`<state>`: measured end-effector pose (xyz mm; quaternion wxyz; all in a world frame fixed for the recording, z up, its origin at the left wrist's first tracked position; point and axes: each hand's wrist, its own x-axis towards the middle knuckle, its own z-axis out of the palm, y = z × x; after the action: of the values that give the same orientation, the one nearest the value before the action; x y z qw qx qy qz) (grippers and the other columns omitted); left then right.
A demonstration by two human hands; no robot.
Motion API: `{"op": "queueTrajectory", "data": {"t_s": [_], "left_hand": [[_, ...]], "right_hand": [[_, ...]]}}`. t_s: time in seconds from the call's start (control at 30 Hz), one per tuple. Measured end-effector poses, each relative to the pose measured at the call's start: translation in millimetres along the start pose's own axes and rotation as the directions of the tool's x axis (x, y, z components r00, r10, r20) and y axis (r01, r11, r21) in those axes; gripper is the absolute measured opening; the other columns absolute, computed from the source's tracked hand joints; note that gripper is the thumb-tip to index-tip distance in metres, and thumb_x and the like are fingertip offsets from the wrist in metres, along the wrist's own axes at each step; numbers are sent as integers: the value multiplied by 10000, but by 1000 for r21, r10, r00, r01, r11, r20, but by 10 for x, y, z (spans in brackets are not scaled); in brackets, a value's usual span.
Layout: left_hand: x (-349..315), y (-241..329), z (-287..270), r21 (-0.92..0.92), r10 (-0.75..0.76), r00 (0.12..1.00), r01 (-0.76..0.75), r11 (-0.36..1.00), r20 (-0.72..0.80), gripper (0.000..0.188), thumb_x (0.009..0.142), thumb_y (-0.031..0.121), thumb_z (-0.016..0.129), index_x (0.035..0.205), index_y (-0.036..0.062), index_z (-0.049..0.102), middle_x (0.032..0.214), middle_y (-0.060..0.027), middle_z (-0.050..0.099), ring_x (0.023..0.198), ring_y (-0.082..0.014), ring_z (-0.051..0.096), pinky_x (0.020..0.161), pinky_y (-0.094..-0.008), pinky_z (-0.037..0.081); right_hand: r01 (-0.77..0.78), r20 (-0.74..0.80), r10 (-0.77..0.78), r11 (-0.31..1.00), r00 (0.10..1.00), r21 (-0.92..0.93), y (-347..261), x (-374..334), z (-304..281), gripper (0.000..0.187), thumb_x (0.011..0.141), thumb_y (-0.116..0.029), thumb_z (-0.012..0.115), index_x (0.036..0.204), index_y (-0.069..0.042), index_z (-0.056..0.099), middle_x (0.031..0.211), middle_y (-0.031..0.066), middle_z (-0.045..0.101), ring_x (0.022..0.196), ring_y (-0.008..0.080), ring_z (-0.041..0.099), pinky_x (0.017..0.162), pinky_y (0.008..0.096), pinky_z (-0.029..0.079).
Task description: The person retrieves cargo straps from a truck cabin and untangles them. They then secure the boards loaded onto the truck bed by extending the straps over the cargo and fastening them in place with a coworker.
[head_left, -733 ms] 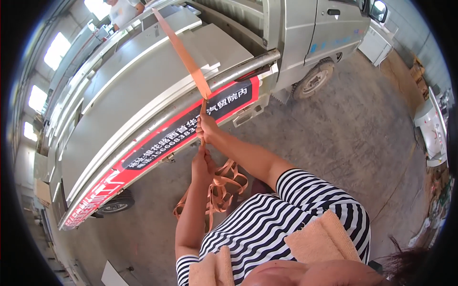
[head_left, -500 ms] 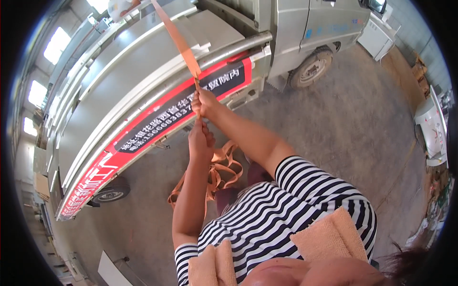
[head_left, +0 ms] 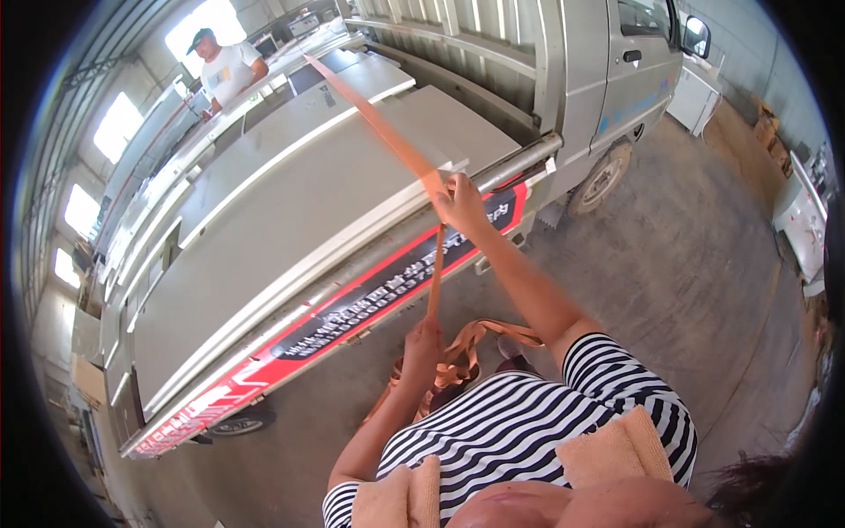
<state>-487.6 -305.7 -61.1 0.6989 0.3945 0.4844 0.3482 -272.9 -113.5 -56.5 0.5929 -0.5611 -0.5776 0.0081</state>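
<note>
A flat orange strap (head_left: 387,132) runs taut across a stack of grey and white panels (head_left: 317,202) on a truck bed. My right hand (head_left: 462,207) has its fingers closed on the strap beside the bed's side rail (head_left: 370,264). Below it the strap drops, narrow and twisted, to my left hand (head_left: 424,348), which is wrapped around it near my body. Loose loops of strap (head_left: 466,352) hang or lie below my left hand, partly hidden by my arm and shirt.
Across the truck stands another person (head_left: 231,79) in a white shirt and dark cap. The cab (head_left: 616,79) and a wheel (head_left: 603,180) are at the right. A white cabinet (head_left: 695,97) stands beyond, and brown boards (head_left: 88,383) lean at the far left.
My right hand has moved up the strap to the rail, while my left has pulled lower, so the hands are further apart. The view has tilted up, bringing the other person into sight.
</note>
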Motion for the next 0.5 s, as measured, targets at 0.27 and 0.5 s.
{"op": "queueTrajectory", "data": {"t_s": [0.27,0.5], "left_hand": [[495,6,-808,827,523,726,-558,68,447,280,981,256,463,827,40,553,599,-94,475,565,-169,543,495,-390,417],[256,270,-720,130,-51,987,31,991,155,274,988,304,463,798,111,507,588,67,351,452,-42,311,397,-233,212]], "right_hand": [[-343,117,345,938,931,-39,-251,267,194,324,841,-335,622,876,-13,636,808,215,659,846,397,643,713,457,490],[-220,-87,232,967,969,129,-375,-358,129,222,891,-195,573,1014,-12,597,909,196,655,855,389,633,731,439,489]]}}
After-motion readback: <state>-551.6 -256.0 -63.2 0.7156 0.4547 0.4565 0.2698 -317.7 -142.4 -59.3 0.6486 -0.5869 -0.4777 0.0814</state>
